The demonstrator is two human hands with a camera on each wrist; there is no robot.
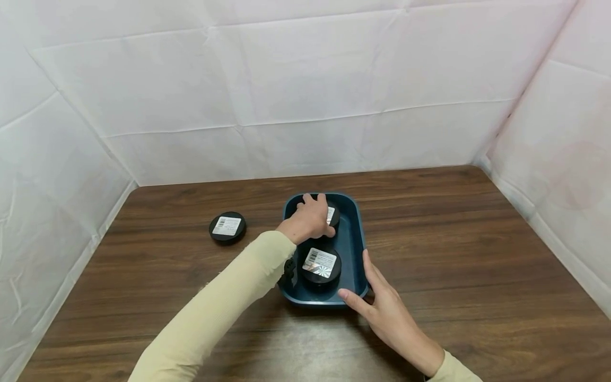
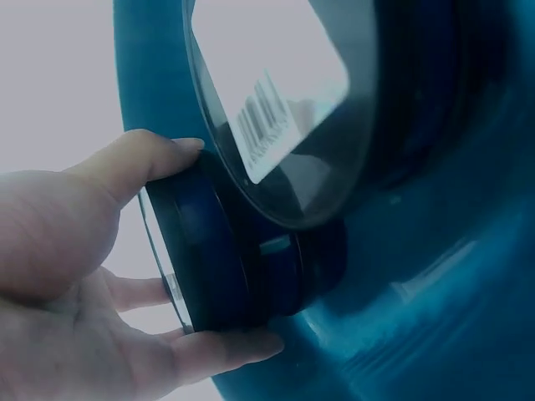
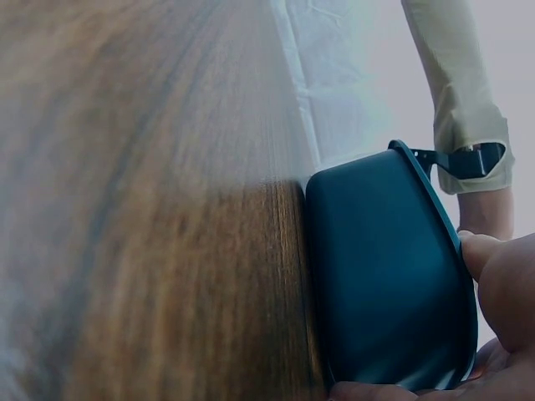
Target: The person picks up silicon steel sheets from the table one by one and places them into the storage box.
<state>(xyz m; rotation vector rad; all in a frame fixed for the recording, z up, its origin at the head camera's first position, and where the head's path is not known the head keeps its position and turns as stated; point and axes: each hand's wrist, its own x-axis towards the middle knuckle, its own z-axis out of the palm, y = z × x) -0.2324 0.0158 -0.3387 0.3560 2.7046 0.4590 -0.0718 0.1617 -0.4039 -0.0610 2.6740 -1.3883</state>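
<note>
My left hand [image 1: 310, 218] reaches into the far end of a blue tray [image 1: 354, 228]. In the left wrist view, its thumb and fingers grip the sides of a round black container [image 2: 196, 242]. A white label shows on that container's top. Closer to me in the tray sits another round black container [image 1: 321, 266] with a white barcode label. My right hand [image 1: 393, 318] holds the tray's near right corner, thumb at the rim and fingers along the outer side wall, as the right wrist view shows.
A third round black container [image 1: 227, 227], also labelled, lies on the brown wooden table [image 1: 157, 276] left of the tray. White sheeting [image 1: 305, 95] stands behind the table and at both sides. A black watch [image 3: 476, 160] is worn over the left sleeve cuff, near the tray's rim.
</note>
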